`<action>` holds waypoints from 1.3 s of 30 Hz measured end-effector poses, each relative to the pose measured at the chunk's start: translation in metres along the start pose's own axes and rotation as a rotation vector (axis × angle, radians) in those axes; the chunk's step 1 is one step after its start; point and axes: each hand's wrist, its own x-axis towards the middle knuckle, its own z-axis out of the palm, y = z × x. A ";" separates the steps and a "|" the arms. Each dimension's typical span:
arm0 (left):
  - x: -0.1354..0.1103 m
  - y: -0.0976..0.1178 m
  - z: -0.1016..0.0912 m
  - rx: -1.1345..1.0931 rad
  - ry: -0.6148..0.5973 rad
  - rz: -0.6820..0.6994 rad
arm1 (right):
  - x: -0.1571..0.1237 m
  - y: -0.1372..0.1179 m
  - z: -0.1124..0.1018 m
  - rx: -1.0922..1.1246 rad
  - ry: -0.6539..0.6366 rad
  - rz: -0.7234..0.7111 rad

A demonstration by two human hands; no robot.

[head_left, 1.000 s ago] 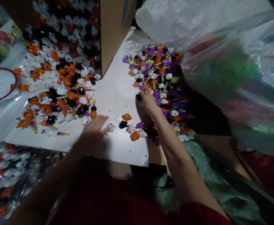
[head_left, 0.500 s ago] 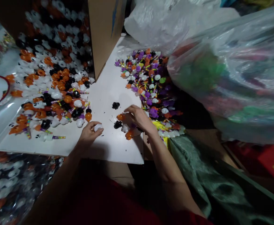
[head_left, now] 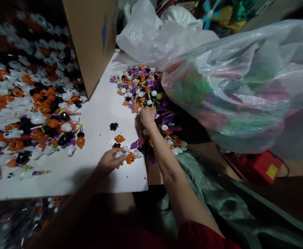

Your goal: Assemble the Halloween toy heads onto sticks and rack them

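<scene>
My left hand point(head_left: 109, 160) lies low on the white board point(head_left: 70, 181), its fingers closed on a small white ghost toy point(head_left: 121, 151). My right hand point(head_left: 148, 117) is pressed into the edge of a mixed pile of purple, orange, white and black toys point(head_left: 143, 86), and its fingertips are hidden among them. Between my hands lie loose toys: a black one point(head_left: 113, 126), an orange one point(head_left: 119, 138) and an orange one point(head_left: 130, 158). A larger heap of white, orange and black ghost and pumpkin toys point(head_left: 34, 107) covers the board's left side.
A cardboard panel point(head_left: 89, 38) stands between the left heap and the far end of the board. A bulging clear plastic bag of coloured items point(head_left: 231, 90) lies at right. Green fabric point(head_left: 213, 186) hangs below, and a red box point(head_left: 265, 166) sits beyond it.
My right hand has moved from the loose toys up into the mixed pile. My left hand has shifted right, toward the loose toys. The whole scene has slid left in view.
</scene>
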 end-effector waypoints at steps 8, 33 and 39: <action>0.006 0.008 -0.047 -0.433 0.227 0.073 | -0.061 -0.001 -0.031 0.380 0.121 -0.226; -0.067 0.014 -0.054 0.452 0.430 0.616 | -0.179 -0.106 -0.037 1.369 -0.376 -0.263; -0.085 0.027 -0.093 0.860 -0.033 0.964 | -0.186 -0.109 -0.025 1.645 -0.844 -0.256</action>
